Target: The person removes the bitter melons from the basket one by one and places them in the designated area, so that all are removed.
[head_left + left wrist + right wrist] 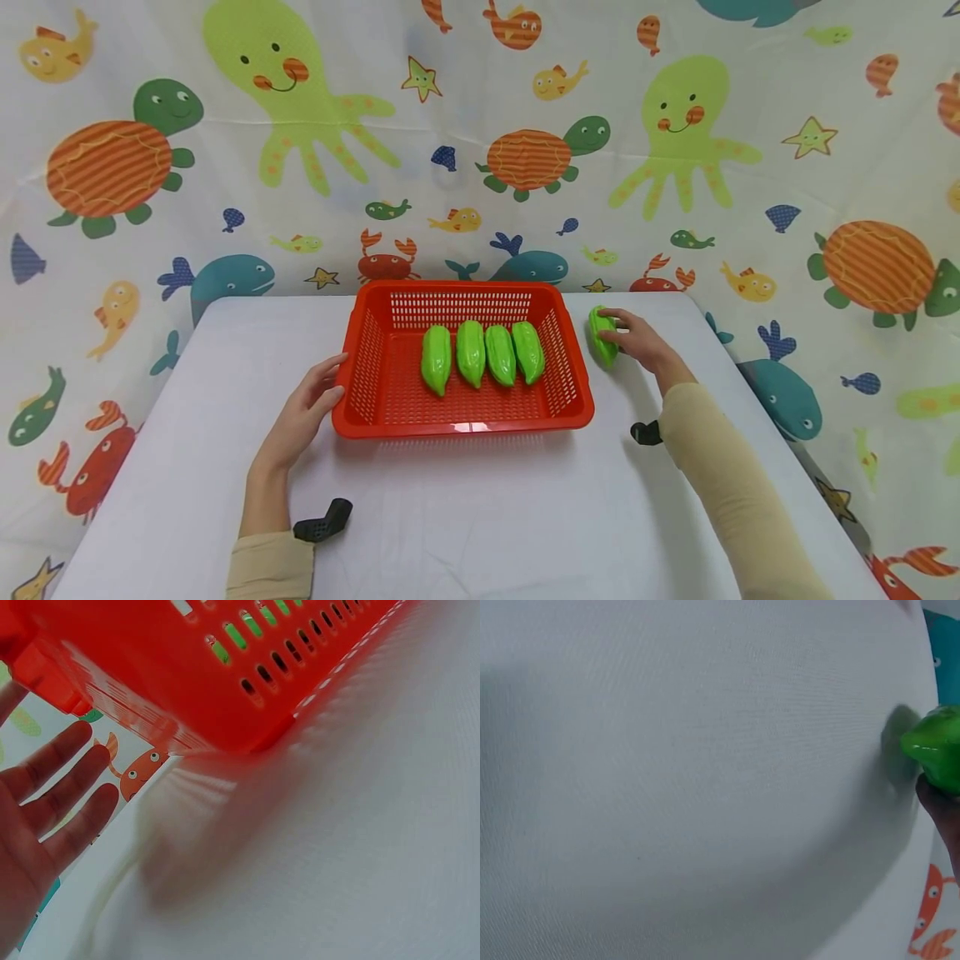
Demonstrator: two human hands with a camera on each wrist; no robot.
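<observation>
My right hand (641, 340) pinches a glossy green star fruit (604, 350) just right of the basket, near the table's back edge. In the right wrist view, the pointed end of this star fruit (936, 750) shows above its shadow, with part of a finger below it. A red plastic basket (401, 375) holds several similar star fruits (470, 354), lying side by side toward its middle and right. At the basket's left wall is my left hand (300, 415), fingertips right at the rim. Its fingers (64, 799) look spread and fairly straight in the left wrist view.
A white-covered table (480, 517) lies under everything. Behind it and along the sides hangs a curtain (450, 108) printed with sea animals. Small black devices sit at the left wrist (324, 521) and the right wrist (645, 432).
</observation>
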